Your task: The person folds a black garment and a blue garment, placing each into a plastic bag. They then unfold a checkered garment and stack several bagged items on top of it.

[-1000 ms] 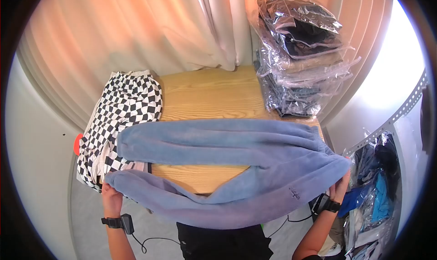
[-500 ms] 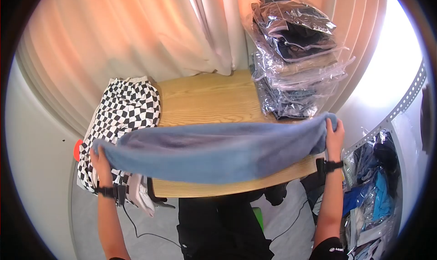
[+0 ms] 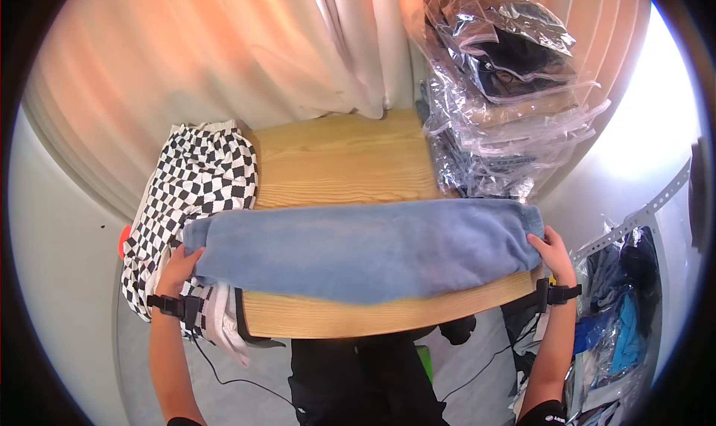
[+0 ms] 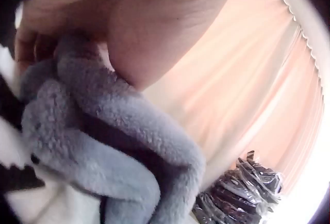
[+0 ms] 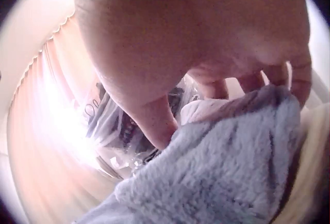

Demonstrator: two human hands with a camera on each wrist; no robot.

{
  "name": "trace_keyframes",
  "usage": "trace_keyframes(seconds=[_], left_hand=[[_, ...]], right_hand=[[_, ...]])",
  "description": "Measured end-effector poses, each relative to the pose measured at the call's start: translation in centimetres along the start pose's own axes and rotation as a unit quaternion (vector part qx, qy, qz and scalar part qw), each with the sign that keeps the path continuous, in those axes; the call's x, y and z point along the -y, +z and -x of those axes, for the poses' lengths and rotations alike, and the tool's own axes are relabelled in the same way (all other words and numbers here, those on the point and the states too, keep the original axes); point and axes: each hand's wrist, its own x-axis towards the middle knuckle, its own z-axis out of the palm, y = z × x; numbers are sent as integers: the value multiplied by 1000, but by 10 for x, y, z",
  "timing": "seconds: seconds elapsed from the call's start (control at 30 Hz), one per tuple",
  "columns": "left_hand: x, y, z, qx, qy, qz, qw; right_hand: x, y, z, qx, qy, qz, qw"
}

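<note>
Blue fleece pants, folded lengthwise into one long band, lie across the front of the wooden table. At the left end of the band my left hand grips the leg cuffs. In the left wrist view the plush folds bunch under the palm, with the fingertips partly hidden. My right hand holds the waist end at the right. The right wrist view has its thumb on one side of the fuzzy edge and the fingers on the other.
Black-and-white checkered pants lie at the left, partly beneath the blue cuffs. A tall stack of clothes in clear plastic bags stands at the back right. More bagged clothes sit low at the right. A curtain hangs behind the table.
The near leg of the blue pants has been lifted and folded over the far leg. Both hands have moved away from my body with it, and the band now lies flatter on the table.
</note>
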Motion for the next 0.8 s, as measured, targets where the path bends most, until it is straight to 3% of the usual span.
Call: trace_keyframes(seconds=[0.1,0.23,0.33,0.47,0.67,0.8], left_hand=[[22,14,-7,12,119,65,991],[34,17,-12,-21,163,134,977],[11,-3,7,8,211,193,958],[-22,-32,35,0,199,200,959],[40,-10,-2,-95,185,49,977],[57,-4,-18,-110,176,90,974]], right_hand=[[16,4,5,56,7,-54,997],[20,11,3,94,42,-151,983],[1,3,-9,115,8,-94,989],[21,-31,-11,84,-57,-190,977],[-19,-23,-29,40,-31,-60,997],[-41,-8,-33,-16,-82,6,996]])
